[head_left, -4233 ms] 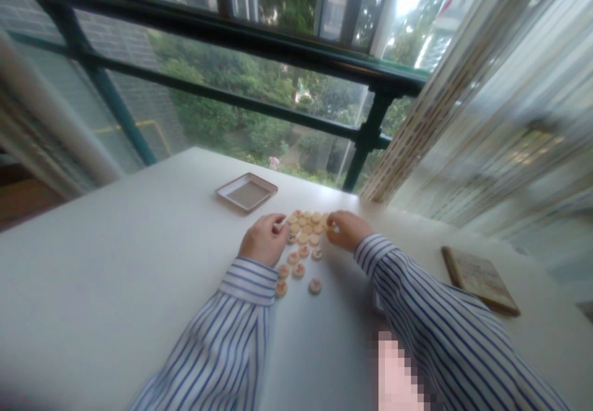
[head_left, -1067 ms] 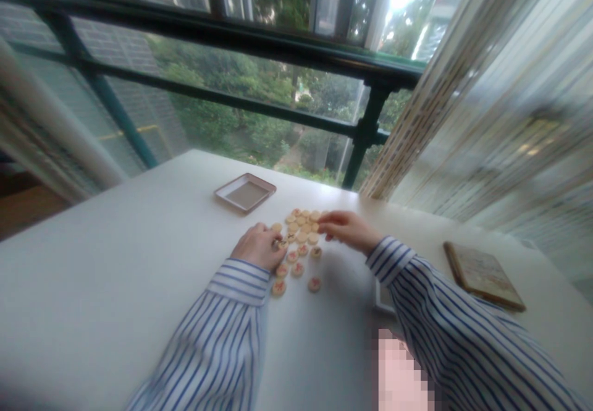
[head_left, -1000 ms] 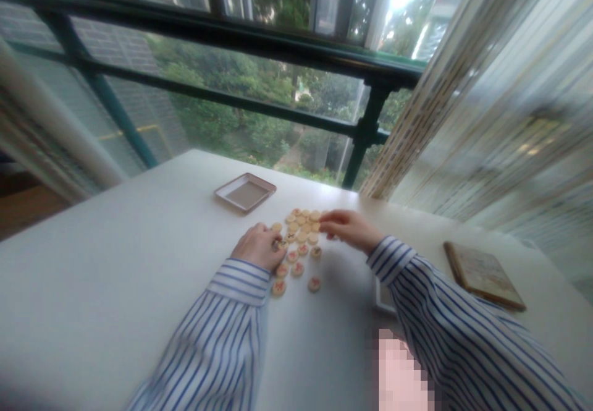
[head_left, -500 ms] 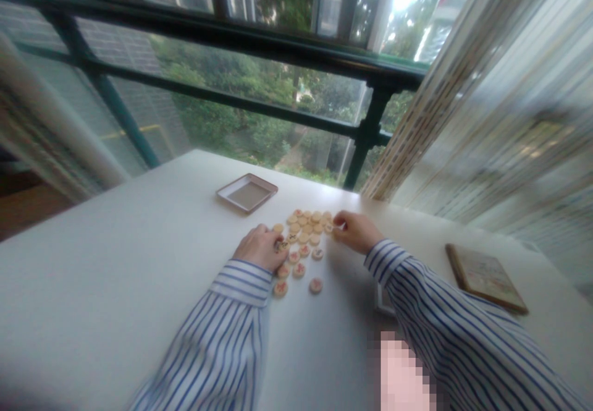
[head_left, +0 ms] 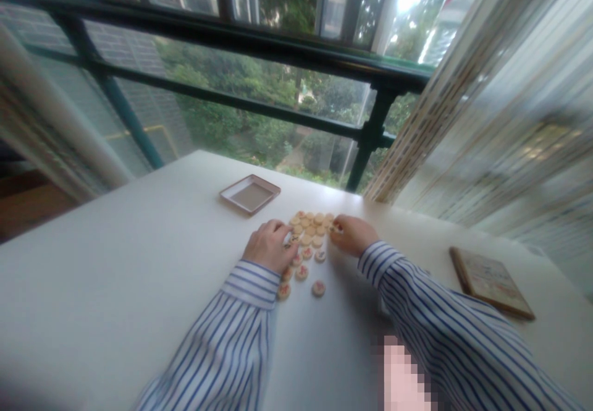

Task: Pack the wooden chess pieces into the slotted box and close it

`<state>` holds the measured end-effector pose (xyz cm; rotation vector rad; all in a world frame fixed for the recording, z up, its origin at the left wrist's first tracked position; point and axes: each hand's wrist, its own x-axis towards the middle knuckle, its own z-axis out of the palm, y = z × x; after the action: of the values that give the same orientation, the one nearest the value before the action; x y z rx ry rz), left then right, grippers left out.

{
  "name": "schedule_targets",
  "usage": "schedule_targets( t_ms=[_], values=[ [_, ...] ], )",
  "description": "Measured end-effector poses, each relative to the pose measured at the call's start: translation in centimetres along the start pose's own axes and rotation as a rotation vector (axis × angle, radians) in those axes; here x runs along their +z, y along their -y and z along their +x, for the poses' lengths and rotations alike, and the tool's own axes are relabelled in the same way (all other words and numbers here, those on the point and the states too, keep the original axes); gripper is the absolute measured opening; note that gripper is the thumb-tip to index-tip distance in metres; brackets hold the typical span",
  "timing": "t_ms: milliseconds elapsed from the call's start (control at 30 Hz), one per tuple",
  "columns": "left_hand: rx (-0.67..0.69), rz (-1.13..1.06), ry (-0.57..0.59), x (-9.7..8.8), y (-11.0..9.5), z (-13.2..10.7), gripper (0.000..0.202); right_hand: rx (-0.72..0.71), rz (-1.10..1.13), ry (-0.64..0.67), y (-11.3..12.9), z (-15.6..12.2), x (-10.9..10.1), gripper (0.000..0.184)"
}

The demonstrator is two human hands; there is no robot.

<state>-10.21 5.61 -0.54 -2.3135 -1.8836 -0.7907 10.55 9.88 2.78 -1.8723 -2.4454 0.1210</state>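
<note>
Several round pale wooden game discs [head_left: 311,233] lie in a cluster on the white table [head_left: 115,287]; some nearer ones show red marks, such as a single disc [head_left: 318,288] set apart. My left hand [head_left: 269,245] rests curled at the cluster's left edge, fingertips pinched on a disc. My right hand [head_left: 353,234] is curled at the right edge, pinching a disc between thumb and fingers. Both arms wear blue-striped white sleeves.
A small square tray [head_left: 250,193] sits behind the discs to the left. A flat wooden board [head_left: 491,282] lies at the right. A dark window rail [head_left: 259,34] runs behind the table, and a striped curtain [head_left: 500,102] hangs at the right.
My right hand drew back from reaching over the cluster to its right edge and closed into a pinch. My left hand shifted slightly forward along the left edge. The camera view drifted a little.
</note>
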Motion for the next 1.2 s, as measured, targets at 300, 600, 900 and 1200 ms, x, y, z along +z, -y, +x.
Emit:
schedule_targets(
  t_ms=[300,600,900,1200],
  values=[
    [0.05,-0.036,-0.072,0.6,-0.3,0.0,0.035,-0.008,-0.059,0.021,0.2,0.4,0.5,0.027],
    [0.04,-0.04,-0.071,0.4,-0.6,0.0,0.035,-0.02,-0.085,0.026,0.1,0.9,1.0,0.026],
    [0.051,-0.034,-0.092,0.4,-0.5,0.0,0.035,-0.03,-0.079,-0.002,0.1,0.5,0.4,0.025],
    [0.086,-0.062,-0.155,0.6,-0.2,0.1,0.031,-0.083,-0.051,-0.082,0.2,-0.7,-1.3,0.025]
  ],
)
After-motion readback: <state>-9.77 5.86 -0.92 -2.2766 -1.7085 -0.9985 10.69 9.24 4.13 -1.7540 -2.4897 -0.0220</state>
